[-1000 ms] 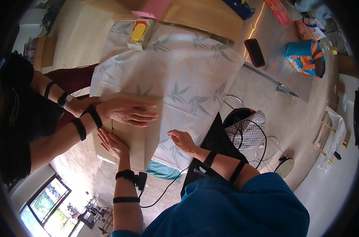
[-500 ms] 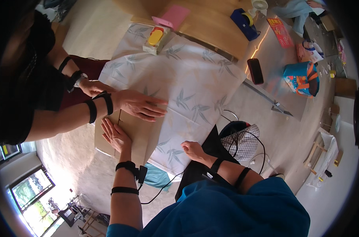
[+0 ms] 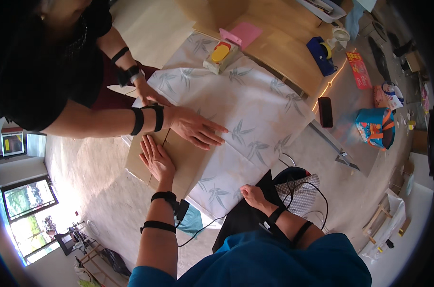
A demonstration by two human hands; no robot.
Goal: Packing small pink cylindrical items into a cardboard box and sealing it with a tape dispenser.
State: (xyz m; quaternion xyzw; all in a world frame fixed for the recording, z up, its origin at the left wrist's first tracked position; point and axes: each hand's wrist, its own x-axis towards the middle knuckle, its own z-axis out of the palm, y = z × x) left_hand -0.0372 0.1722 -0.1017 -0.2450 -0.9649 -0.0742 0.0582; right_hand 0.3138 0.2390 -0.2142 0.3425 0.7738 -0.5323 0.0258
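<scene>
A brown cardboard box (image 3: 183, 165) rests on the near left part of a table covered with a white leaf-patterned cloth (image 3: 269, 115). My left hand (image 3: 157, 160) lies flat on the box top, fingers spread, beside a dark slit or seam. My right hand (image 3: 254, 197) is curled into a loose fist at the cloth's near right edge; nothing shows in it. Across from me, a co-worker's hand (image 3: 195, 126) reaches over the far part of the box. The co-worker's other hand (image 3: 150, 93) is at the box's far left side, its fingertips partly hidden.
A wipes pack with a yellow lid (image 3: 220, 52) and a pink sheet (image 3: 248, 34) lie at the back. Farther right are a blue tape dispenser (image 3: 321, 56), a phone (image 3: 325, 112) and a blue bag (image 3: 375, 128). A cable (image 3: 198, 234) runs from my left wrist; a checked bag (image 3: 300, 196) stands beside me.
The whole view has turned, so the table and its things appear farther right. My hands keep nearly the same poses, the left flat on the box, and the co-worker's arm still crosses it.
</scene>
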